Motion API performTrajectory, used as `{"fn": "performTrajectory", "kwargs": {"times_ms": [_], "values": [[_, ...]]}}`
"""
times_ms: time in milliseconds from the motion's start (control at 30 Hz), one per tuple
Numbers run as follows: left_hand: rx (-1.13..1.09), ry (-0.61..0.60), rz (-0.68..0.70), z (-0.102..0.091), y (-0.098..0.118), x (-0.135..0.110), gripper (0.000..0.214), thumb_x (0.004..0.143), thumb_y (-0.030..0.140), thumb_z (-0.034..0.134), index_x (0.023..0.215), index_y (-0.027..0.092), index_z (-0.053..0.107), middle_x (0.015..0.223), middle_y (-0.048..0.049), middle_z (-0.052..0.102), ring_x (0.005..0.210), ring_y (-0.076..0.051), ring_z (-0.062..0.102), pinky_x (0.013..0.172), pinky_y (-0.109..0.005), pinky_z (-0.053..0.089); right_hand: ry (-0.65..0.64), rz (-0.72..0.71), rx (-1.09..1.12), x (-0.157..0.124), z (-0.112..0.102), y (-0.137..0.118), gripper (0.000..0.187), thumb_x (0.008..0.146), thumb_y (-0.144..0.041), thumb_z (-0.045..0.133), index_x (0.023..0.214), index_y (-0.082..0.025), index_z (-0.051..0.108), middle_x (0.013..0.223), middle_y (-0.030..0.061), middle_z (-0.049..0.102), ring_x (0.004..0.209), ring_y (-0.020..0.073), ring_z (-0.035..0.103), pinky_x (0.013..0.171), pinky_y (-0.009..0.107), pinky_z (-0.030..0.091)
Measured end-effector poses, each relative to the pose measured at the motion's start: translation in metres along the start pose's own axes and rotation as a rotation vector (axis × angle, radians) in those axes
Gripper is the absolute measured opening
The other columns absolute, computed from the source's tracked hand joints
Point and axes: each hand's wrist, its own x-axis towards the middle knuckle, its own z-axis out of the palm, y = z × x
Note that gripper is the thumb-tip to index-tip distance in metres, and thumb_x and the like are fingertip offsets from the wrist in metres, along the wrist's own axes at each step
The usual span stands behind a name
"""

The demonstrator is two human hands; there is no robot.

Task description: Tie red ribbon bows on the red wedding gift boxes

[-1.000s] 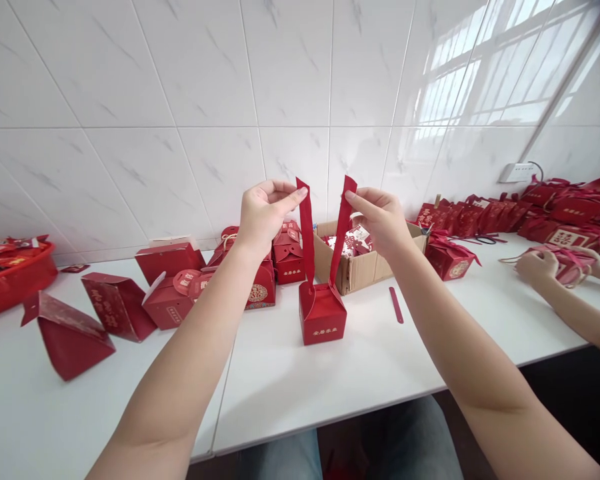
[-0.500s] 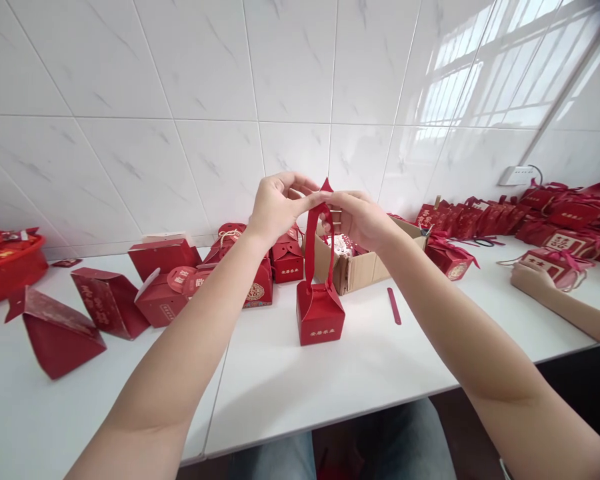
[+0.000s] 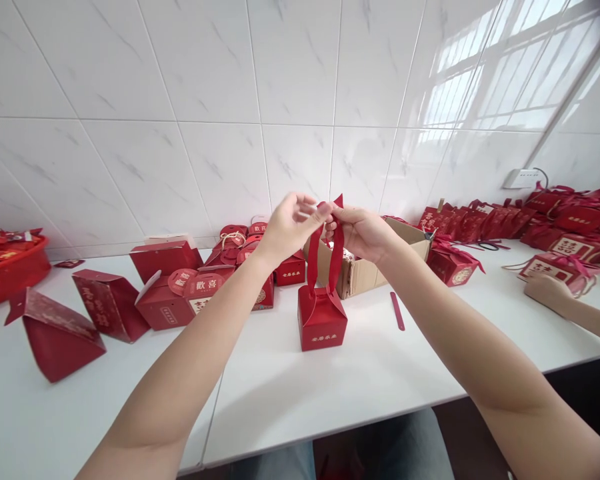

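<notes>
A small red gift box (image 3: 323, 319) with gold lettering stands on the white table (image 3: 360, 380) in front of me. Two red ribbon strips (image 3: 336, 257) rise from its top and meet above it. My left hand (image 3: 291, 225) pinches the left strip's end. My right hand (image 3: 359, 231) pinches the right strip's end. The two hands touch at the fingertips, holding the ribbon ends together above the box.
More red boxes (image 3: 180, 293) and folded flat ones (image 3: 55, 337) lie to the left, with a red tray (image 3: 10, 270) at the far left. An open cardboard carton (image 3: 365, 270) stands behind the box. A loose red strip (image 3: 397, 311) lies beside it. Another person's hand (image 3: 547, 290) rests at the right by finished boxes (image 3: 555, 213).
My hands, first apart with the ribbon ends spread, came together above the box and have dropped slightly lower. The other person's hand let go of a box at the right.
</notes>
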Motion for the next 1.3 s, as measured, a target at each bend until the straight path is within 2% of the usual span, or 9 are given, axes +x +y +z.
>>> {"fn": "performTrajectory", "kwargs": {"times_ms": [67,133,333,500,767,933,1067,1167,1300], "values": [[-0.104,-0.162,-0.126,-0.002,-0.004,-0.008,0.030,0.070,0.043,0.073,0.083,0.018,0.062,0.080,-0.0037,0.065,0.076,-0.015,0.061,0.071,-0.028,0.048,-0.011,-0.103,-0.115,-0.001,-0.005,0.003,0.016,0.081,-0.029,0.063,0.071,-0.017,0.062,0.066,-0.0012,0.055,0.062,0.0083,0.052,0.068,0.023,0.049],[-0.128,-0.217,-0.185,-0.005,-0.008,-0.015,0.023,0.073,0.040,0.071,0.071,0.018,0.063,0.072,-0.0023,0.063,0.071,-0.014,0.060,0.070,-0.028,0.048,-0.030,-0.232,-0.301,-0.005,-0.012,0.006,0.021,0.083,-0.037,0.062,0.074,-0.018,0.064,0.068,-0.0002,0.058,0.066,0.0100,0.055,0.072,0.027,0.049],[-0.376,-0.172,-0.324,-0.008,-0.016,-0.031,0.019,0.075,0.031,0.060,0.061,0.020,0.064,0.070,-0.0037,0.063,0.073,-0.018,0.061,0.067,-0.030,0.051,-0.123,-0.740,-1.160,-0.027,-0.030,0.019,0.021,0.089,-0.023,0.049,0.092,-0.024,0.070,0.085,0.0051,0.063,0.076,0.0162,0.059,0.068,0.031,0.049],[-0.413,-0.119,-0.318,-0.004,-0.020,-0.043,0.020,0.070,0.015,0.047,0.074,0.020,0.066,0.079,-0.0037,0.068,0.078,-0.019,0.064,0.071,-0.032,0.054,-0.045,-0.939,-1.330,-0.032,-0.033,0.037,0.031,0.088,-0.015,0.045,0.106,-0.025,0.068,0.091,0.0085,0.063,0.077,0.0180,0.061,0.060,0.031,0.051],[0.065,0.028,0.190,0.005,-0.021,-0.053,0.014,0.073,0.009,0.055,0.079,0.020,0.062,0.086,-0.0031,0.061,0.080,-0.015,0.061,0.071,-0.026,0.053,0.126,-0.905,-1.140,-0.033,-0.018,0.053,0.024,0.086,-0.018,0.053,0.099,-0.026,0.071,0.088,0.0071,0.067,0.077,0.0192,0.062,0.070,0.034,0.052],[0.247,0.154,0.289,0.004,-0.025,-0.051,0.015,0.079,0.008,0.051,0.077,0.021,0.058,0.079,-0.0023,0.063,0.074,-0.015,0.061,0.069,-0.027,0.052,0.258,-0.587,-0.743,-0.034,-0.014,0.055,0.019,0.087,-0.034,0.056,0.092,-0.027,0.074,0.087,0.0036,0.071,0.089,0.0212,0.064,0.082,0.036,0.050],[0.295,0.236,0.231,-0.017,-0.026,-0.052,0.004,0.080,0.017,0.058,0.081,0.021,0.058,0.082,-0.0029,0.064,0.076,-0.016,0.062,0.074,-0.029,0.052,0.444,-0.480,-0.430,-0.040,-0.034,0.056,0.022,0.084,-0.041,0.060,0.090,-0.026,0.074,0.084,0.0028,0.071,0.085,0.0196,0.065,0.084,0.036,0.049],[0.281,0.251,0.121,-0.043,-0.026,-0.057,0.010,0.076,0.020,0.064,0.084,0.021,0.058,0.082,-0.0022,0.063,0.081,-0.017,0.062,0.081,-0.030,0.051,0.551,-0.418,-0.496,-0.055,-0.060,0.061,0.024,0.080,-0.044,0.064,0.086,-0.022,0.073,0.078,0.0037,0.070,0.079,0.0188,0.063,0.079,0.033,0.048],[0.219,0.147,-0.172,-0.080,-0.031,-0.074,0.018,0.073,0.027,0.069,0.083,0.019,0.056,0.087,-0.0022,0.061,0.087,-0.017,0.061,0.085,-0.030,0.050,0.638,-0.267,-0.678,-0.082,-0.095,0.079,0.033,0.078,-0.049,0.062,0.071,-0.017,0.069,0.068,0.0046,0.066,0.067,0.0168,0.058,0.065,0.029,0.044]]}}
